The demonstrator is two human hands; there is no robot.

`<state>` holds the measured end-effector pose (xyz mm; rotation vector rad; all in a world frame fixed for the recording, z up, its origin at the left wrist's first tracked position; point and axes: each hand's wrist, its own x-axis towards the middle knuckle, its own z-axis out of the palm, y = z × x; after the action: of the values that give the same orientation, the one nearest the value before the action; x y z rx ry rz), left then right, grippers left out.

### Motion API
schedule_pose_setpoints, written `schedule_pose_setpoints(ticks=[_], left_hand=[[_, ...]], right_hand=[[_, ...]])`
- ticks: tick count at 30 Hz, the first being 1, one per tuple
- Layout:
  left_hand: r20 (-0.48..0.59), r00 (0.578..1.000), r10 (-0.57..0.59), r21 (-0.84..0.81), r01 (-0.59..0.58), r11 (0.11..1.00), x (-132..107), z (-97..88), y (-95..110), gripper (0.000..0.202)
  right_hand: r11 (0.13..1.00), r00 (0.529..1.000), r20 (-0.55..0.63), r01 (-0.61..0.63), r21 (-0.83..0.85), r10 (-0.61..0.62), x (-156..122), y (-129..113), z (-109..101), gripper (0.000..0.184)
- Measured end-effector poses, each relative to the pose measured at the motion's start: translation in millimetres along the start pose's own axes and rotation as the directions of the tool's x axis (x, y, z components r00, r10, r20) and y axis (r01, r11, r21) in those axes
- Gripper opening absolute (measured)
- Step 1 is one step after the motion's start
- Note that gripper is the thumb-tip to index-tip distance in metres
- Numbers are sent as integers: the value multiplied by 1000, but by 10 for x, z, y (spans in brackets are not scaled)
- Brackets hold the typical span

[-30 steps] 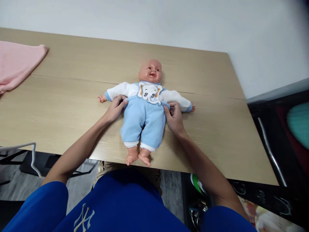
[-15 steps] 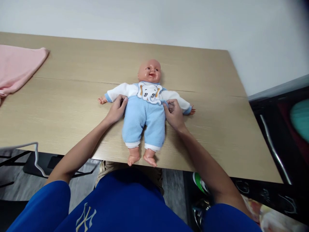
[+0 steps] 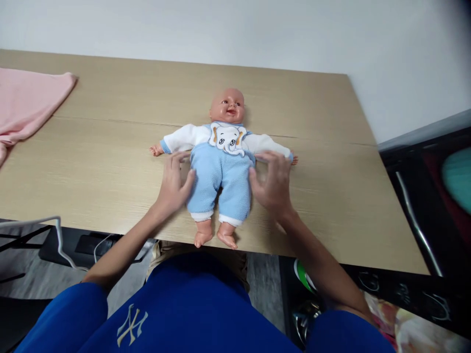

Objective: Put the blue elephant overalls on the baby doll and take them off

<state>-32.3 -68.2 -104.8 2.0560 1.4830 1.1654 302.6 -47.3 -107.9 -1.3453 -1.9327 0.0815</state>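
Observation:
A baby doll (image 3: 221, 166) lies on its back on the wooden table (image 3: 331, 206), head away from me and bare feet near the front edge. It wears a light-blue and white fleece outfit with an elephant patch (image 3: 227, 138) on the chest; its arms are spread out to both sides. At the doll's left-hand side in view, my left hand (image 3: 174, 181) is open, thumb and fingers apart beside the blue trousers. My right hand (image 3: 272, 181) is likewise open on the other side, slightly blurred, its thumb close to the trousers. Whether either hand touches the cloth, I cannot tell.
Pink cloth (image 3: 29, 100) lies on the table's far left. A white cable (image 3: 61, 245) hangs by the front left edge, near a black chair (image 3: 22, 318). To the right stands a black object with a metal bar (image 3: 419, 223). A pale wall (image 3: 221, 34) rises behind the table.
Both hands have let go of the outfit's sides at the waist. Their fingers have opened, and the hands have moved slightly outward and toward me. The doll stays in place.

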Motion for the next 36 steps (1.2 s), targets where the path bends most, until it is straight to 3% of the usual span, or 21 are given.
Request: schedule_pose_setpoints(ticks=[2, 4, 6, 8, 11, 18, 22, 25, 29, 33, 36], left_hand=[[42, 998, -37, 22, 36, 999, -358, -126, 267, 58], [116, 992, -42, 6, 42, 999, -718, -218, 467, 74], [178, 982, -58, -8, 60, 998, -1023, -268, 579, 96], [230, 971, -57, -3, 59, 998, -1241, -280, 613, 114], [253, 967, -29, 1, 29, 1000, -1402, -257, 576, 116], [203, 978, -38, -18, 42, 999, -1436, -249, 468, 93], [172, 984, -43, 44, 36, 998, -1450, -303, 491, 101], [150, 989, -5, 112, -12, 994, -1409, -351, 581, 113], [291, 949, 122, 129, -165, 978, -1242, -321, 758, 121], [433, 881, 190, 98, -255, 962, -1060, -133, 836, 116], [452, 866, 213, 108, -290, 951, -997, -4, 809, 98]], right_hand=[[991, 984, 118, 130, 30, -133, -202, -412, -190, 49], [963, 924, 274, 252, 91, -267, -444, -785, -328, 63], [952, 865, 397, 288, 105, -306, -671, -1042, -383, 85], [951, 835, 459, 295, 90, -303, -845, -1170, -360, 96], [961, 851, 452, 266, 73, -269, -992, -1220, -245, 90], [975, 946, 258, 161, 152, -196, -1107, -1322, -69, 74], [985, 979, 159, 104, 138, -126, -1233, -1276, -135, 94], [993, 997, 75, -39, 111, 31, -1406, -1172, -213, 115], [968, 970, 121, -223, 118, 209, -1664, -1059, -232, 131], [959, 962, 146, -252, 132, 233, -1782, -1018, -178, 111], [960, 972, 107, -224, 167, 209, -1764, -1018, -143, 92]])
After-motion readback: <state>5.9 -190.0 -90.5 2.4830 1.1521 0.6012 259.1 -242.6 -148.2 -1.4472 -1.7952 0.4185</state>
